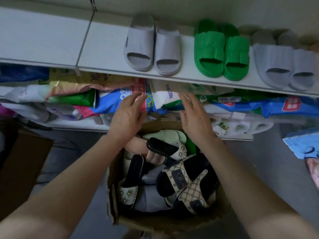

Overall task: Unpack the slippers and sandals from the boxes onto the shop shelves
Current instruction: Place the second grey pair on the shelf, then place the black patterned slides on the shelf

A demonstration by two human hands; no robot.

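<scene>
Hovering empty with fingers spread, the left hand [126, 116] and right hand [194, 114] hung above the far rim of the brown cardboard box [112, 190]; its mixed slippers and sandals [183, 183] lay below and nearer the person, roughly equidistant from both hands.

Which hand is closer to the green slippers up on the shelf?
Right. The right hand is just below the green slippers, slightly to their left. The left hand is farther left, under the grey slippers.
</scene>
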